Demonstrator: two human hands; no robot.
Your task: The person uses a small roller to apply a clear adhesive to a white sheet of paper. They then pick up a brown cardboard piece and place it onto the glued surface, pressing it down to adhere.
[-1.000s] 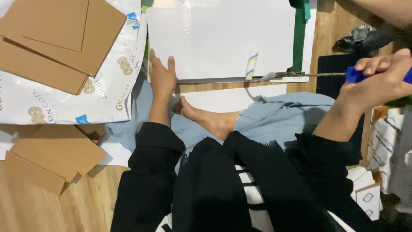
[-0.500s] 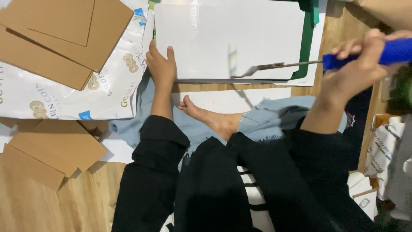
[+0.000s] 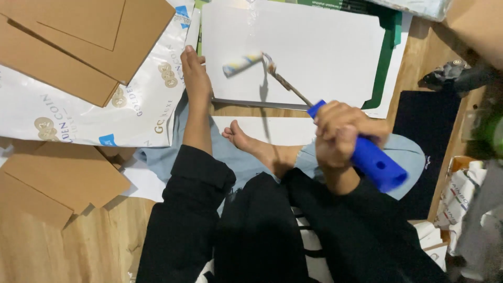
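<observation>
Gripping one roller [image 3: 242, 64], right hand [image 3: 340, 133].

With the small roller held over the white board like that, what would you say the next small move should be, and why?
Probably lower the roller onto the white board and draw it across. The right hand grips the blue handle with the roller head near the board's left side, apparently just above it, its shadow close by, while the left hand steadies the board's left edge.
</observation>
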